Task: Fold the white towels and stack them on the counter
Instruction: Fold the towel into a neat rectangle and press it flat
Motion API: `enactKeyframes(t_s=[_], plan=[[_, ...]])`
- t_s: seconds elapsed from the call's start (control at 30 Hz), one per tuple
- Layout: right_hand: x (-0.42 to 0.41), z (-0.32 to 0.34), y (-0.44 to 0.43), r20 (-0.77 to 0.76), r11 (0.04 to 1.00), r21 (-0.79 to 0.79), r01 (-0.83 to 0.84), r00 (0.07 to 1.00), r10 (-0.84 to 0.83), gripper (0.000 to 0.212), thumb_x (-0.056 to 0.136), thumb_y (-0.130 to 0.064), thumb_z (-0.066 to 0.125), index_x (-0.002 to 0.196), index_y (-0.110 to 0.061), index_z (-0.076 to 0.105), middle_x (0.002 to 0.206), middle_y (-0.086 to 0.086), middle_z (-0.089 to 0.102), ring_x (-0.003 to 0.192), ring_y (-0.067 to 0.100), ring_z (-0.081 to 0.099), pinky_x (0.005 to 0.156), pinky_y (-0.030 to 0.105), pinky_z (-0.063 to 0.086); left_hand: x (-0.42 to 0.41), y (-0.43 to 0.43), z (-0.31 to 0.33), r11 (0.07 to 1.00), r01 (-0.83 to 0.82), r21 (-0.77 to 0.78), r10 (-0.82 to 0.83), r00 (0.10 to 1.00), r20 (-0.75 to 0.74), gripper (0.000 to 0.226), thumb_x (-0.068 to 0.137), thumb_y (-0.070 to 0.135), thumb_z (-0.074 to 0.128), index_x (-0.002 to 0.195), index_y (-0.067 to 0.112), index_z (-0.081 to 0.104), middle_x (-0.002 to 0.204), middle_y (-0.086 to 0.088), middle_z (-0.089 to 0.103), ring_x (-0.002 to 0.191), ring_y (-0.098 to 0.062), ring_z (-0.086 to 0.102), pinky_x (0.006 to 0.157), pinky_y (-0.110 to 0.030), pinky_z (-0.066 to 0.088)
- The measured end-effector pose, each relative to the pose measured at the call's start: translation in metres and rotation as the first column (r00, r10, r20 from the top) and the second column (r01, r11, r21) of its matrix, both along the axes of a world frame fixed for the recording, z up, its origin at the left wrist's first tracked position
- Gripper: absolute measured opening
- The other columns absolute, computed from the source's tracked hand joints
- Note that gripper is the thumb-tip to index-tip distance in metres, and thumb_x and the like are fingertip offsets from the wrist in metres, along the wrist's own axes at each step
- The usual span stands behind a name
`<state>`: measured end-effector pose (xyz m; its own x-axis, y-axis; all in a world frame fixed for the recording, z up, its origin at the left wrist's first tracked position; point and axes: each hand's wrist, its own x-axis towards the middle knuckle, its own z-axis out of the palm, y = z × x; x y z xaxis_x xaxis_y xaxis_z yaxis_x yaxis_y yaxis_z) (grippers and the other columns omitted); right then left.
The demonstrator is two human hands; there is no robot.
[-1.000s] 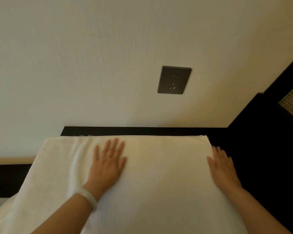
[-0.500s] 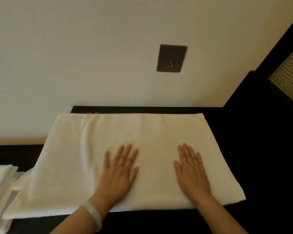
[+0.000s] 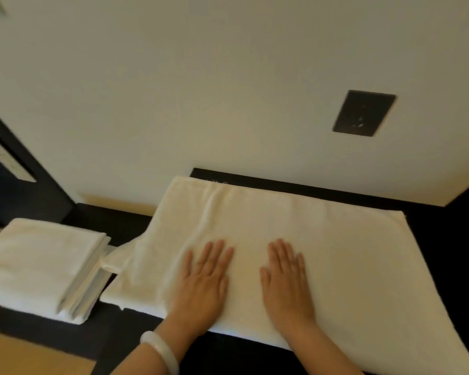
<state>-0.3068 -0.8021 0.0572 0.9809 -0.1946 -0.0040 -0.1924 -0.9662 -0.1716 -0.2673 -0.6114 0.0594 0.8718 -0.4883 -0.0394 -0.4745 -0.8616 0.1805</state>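
Both hands, left hand (image 3: 203,282) and right hand (image 3: 287,285), are pressing flat, fingers straight, gripping nothing, on a soft rectangular white towel (image 3: 336,253) beside a folded stack (image 3: 38,261).

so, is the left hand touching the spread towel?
Touching. The head view shows the left hand lying flat, palm down, fingers straight, on the towel.

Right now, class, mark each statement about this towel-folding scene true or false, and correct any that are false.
1. The left hand and the right hand both lie flat on the spread white cloth towel. True.
2. The stack of folded white towels sits to the right of the hands. False: the stack sits to their left.
3. A dark rectangular wall socket is on the wall above the spread towel. True.
4. The left wrist is bare. False: it wears a pale white bangle.
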Motion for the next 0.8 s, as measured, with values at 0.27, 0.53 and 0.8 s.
enactKeyframes(t_s=[0.27, 0.53, 0.8], plan=[[-0.004, 0.002, -0.003, -0.010, 0.999, -0.043, -0.028, 1.000, 0.028, 0.073, 0.088, -0.058, -0.007, 0.156, -0.033, -0.003, 0.164, 0.001, -0.008, 0.152, 0.020, -0.010, 0.119, 0.042, -0.012, 0.044, 0.078, 0.006, 0.945, -0.326, 0.018, 0.326, 0.945, -0.034, 0.059, 0.098, 0.059, 0.002, 0.148, 0.043, -0.025, 0.158, 0.010, -0.032, 0.146, -0.019, -0.028, 0.118, -0.051, -0.018], [-0.037, -0.004, -0.055, -0.034, 0.997, -0.052, 0.049, 0.998, -0.051, 0.064, 0.098, -0.054, 0.017, 0.150, -0.026, 0.040, 0.156, 0.003, 0.037, 0.143, 0.025, 0.036, 0.119, 0.037, 0.005, -0.002, -0.022, 0.004, 0.999, 0.017, 0.040, -0.017, 1.000, -0.014, 0.058, 0.103, 0.051, 0.009, 0.155, 0.032, 0.026, 0.162, 0.000, 0.020, 0.149, -0.026, 0.020, 0.114, -0.052, 0.007], [-0.037, -0.003, -0.058, 0.055, 1.000, -0.009, 0.013, 0.998, -0.012, 0.062, 0.102, -0.052, 0.006, 0.145, -0.021, 0.037, 0.145, 0.013, 0.051, 0.150, 0.020, 0.017, 0.118, 0.042, 0.006, -0.026, -0.090, 0.002, 0.972, 0.233, 0.001, -0.232, 0.970, -0.070, 0.054, 0.100, 0.051, 0.030, 0.146, 0.028, 0.044, 0.152, -0.002, 0.043, 0.142, -0.023, 0.038, 0.109, -0.053, 0.017]])
